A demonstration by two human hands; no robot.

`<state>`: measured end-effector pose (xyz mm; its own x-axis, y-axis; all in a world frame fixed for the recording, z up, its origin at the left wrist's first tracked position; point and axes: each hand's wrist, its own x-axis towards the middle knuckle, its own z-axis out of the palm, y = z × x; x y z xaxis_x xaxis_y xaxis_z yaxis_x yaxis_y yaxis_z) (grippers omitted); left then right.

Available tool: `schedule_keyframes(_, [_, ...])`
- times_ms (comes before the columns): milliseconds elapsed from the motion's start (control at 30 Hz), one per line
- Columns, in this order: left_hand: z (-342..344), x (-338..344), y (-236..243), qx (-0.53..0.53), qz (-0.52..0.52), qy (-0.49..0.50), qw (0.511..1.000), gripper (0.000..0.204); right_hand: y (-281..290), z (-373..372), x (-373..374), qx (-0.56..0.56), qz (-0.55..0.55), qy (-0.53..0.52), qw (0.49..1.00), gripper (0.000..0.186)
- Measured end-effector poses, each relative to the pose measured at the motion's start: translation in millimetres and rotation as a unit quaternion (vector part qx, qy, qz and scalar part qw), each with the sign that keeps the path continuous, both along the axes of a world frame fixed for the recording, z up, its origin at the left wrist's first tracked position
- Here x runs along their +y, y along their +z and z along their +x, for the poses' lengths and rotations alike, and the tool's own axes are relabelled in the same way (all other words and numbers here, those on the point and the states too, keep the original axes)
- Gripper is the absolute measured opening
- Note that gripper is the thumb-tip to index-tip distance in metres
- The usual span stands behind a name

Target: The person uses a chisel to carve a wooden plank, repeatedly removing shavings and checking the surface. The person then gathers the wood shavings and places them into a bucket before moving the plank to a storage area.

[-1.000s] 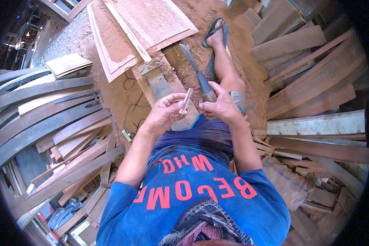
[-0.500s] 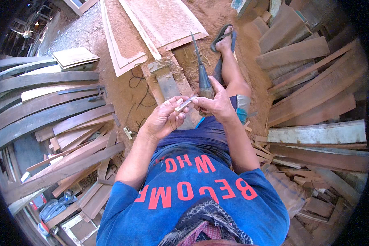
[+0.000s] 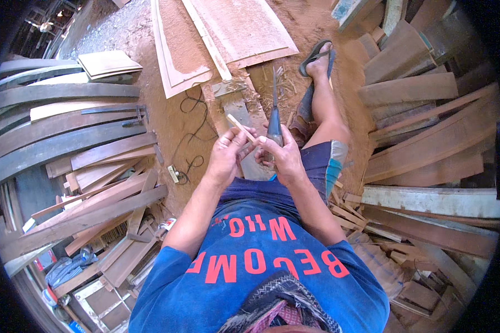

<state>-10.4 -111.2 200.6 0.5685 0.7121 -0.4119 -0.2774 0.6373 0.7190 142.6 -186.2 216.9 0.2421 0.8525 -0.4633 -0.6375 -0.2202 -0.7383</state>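
While the left hand pinches a small pale wooden strip between thumb and fingers, the right hand is wrapped around the dark handle of a narrow-bladed tool, its blade pointing away from the body. The strip slants in front of the lap, its lower end near the right thumb; whether they touch, I cannot tell. Beneath and beyond lies a flat grey board, with curled shavings around its far end. Farther out rest sawdust-dusted wooden panels. Curved planks are stacked at left, brown boards at right.
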Motion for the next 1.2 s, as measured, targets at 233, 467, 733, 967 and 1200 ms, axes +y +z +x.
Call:
schedule_keyframes(233, [-38.7,43.4,-39.5,-0.146,-0.188,0.010,0.971,0.035,-48.4,30.4,-4.5,-0.261,-0.097,0.124,0.952,0.042])
schedule_keyframes(467, [-35.0,65.6,-76.8,0.007,-0.172,0.055,0.984,0.033,-73.1,24.4,5.6,-0.286,-0.120,0.125,0.943,0.042])
schedule_keyframes(733, [-12.4,113.0,-154.1,0.137,-0.163,0.060,0.975,0.024,-94.4,13.0,28.5,-0.531,-0.105,0.219,0.812,0.049])
schedule_keyframes(967, [5.0,114.7,-178.1,0.150,-0.166,0.116,0.968,0.023,-92.9,5.4,46.2,-0.545,-0.085,0.230,0.802,0.052])
schedule_keyframes(1200, [10.9,109.4,-182.7,0.144,-0.157,0.164,0.963,0.023,-93.3,1.2,51.2,-0.562,-0.132,0.257,0.775,0.047])
